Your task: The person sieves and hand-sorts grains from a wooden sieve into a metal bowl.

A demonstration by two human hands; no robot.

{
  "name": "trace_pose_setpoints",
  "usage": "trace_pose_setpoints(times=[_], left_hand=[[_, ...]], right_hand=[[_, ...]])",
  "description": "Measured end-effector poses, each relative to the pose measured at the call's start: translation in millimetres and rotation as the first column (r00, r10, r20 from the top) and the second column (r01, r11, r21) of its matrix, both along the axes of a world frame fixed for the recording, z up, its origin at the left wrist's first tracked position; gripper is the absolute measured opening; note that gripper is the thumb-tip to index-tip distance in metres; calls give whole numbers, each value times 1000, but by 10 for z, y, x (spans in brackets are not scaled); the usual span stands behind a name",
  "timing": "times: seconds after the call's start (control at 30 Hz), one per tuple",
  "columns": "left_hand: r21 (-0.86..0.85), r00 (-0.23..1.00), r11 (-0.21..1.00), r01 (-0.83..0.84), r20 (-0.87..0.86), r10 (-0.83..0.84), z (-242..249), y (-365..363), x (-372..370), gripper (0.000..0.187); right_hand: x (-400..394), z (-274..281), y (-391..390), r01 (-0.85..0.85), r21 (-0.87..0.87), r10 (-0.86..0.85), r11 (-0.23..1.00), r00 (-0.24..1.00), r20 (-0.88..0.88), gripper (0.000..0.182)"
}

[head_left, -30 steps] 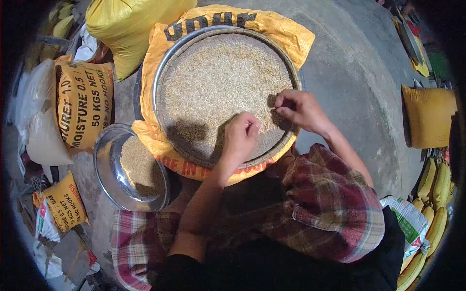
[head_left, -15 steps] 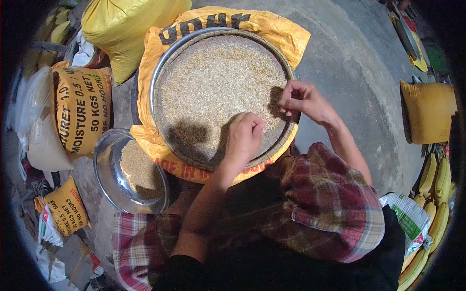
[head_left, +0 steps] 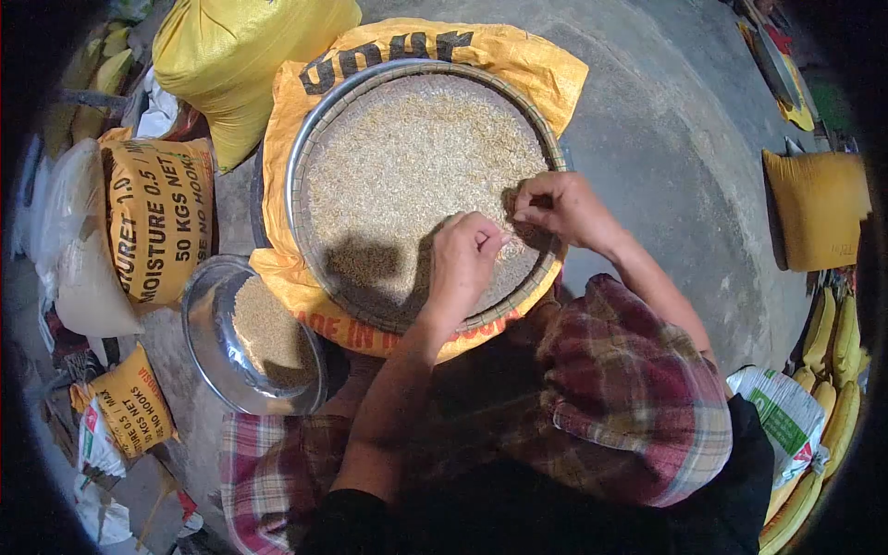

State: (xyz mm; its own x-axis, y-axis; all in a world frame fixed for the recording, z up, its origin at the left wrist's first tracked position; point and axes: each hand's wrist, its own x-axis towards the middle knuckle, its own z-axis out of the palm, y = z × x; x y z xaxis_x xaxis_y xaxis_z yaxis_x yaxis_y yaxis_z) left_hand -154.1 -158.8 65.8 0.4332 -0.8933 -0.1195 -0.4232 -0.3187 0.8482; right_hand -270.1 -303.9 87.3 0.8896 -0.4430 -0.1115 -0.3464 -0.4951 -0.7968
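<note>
A round woven tray [head_left: 303, 261] with a bamboo-like rim holds a wide layer of pale grain [head_left: 407, 157]. Over the near part of the grain is my left hand [head_left: 462, 264], its thumb and forefinger pinched together. My right hand [head_left: 566, 215] reaches in across the tray's right side, fingertips also pinched, just above the grain and close to the left fingertips. Whatever sits in either pinch is too small to make out. Under the tray lie a metal rim and an orange printed sack [head_left: 546, 69].
A metal bowl [head_left: 208, 342] with grain [head_left: 264, 333] stands at the tray's lower left. Full sacks, one yellow [head_left: 245, 69] and one orange printed [head_left: 166, 217], line the left side. At far right are a tan sack [head_left: 814, 213] and yellow, elongated objects [head_left: 842, 425].
My right hand has moved left and slightly down, nearer to my left hand. The left hand stays almost in place, still pinched.
</note>
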Motion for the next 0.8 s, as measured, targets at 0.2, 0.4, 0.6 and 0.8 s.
trace_pose_setpoints(times=[0.2,0.4,0.6,0.8], left_hand=[[107,733,993,-49,-671,108,-46,-99,211,11],[21,934,992,-123,-336,123,70,-464,330,12],[25,992,992,-126,-12,126,11,-783,529,19],[15,962,995,-97,257,90,-178,-1113,594,23]], right_hand=[[9,10,-282,187,206,-172,960,981,-89,5],[264,-69,-187,99,-160,-103,982,995,-14,10],[284,-28,-228,138,-40,-139,990,990,-12,10],[130,-12,-397,261,499,-275,826,960,-47,11]])
